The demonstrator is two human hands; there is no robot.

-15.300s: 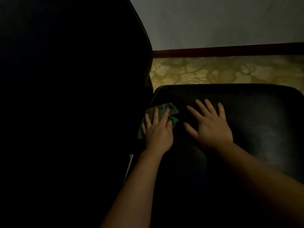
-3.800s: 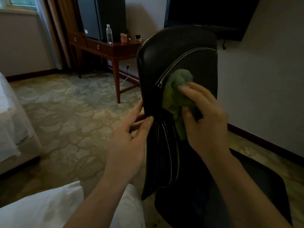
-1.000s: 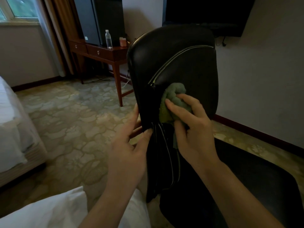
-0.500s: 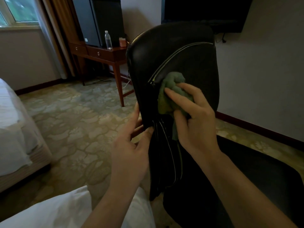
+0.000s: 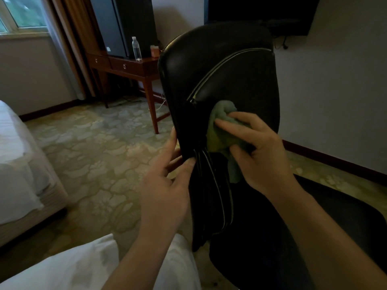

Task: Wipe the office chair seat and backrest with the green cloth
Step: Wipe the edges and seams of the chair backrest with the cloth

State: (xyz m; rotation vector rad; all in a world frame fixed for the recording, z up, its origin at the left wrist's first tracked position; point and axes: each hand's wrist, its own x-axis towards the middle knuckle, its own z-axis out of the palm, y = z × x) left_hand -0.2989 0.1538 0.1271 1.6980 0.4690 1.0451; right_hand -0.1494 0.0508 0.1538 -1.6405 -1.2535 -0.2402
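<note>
The black leather office chair stands in front of me, its backrest (image 5: 226,74) upright at centre and its seat (image 5: 335,218) at the lower right. My right hand (image 5: 259,151) holds the crumpled green cloth (image 5: 219,130) and presses it against the front of the backrest, at mid height near a light piping seam. My left hand (image 5: 167,185) grips the backrest's left edge, thumb on the front and fingers behind it. Part of the cloth hangs down under my right palm.
A wooden desk (image 5: 127,66) with a water bottle (image 5: 136,49) and a dark cabinet stands behind the chair on the left. A bed (image 5: 18,164) lies at the far left, white bedding (image 5: 83,266) at the bottom. A wall runs along the right, patterned carpet (image 5: 100,155) between.
Over the last second my right hand has rubbed the cloth up and then back down on the backrest. My left hand has kept its grip on the edge.
</note>
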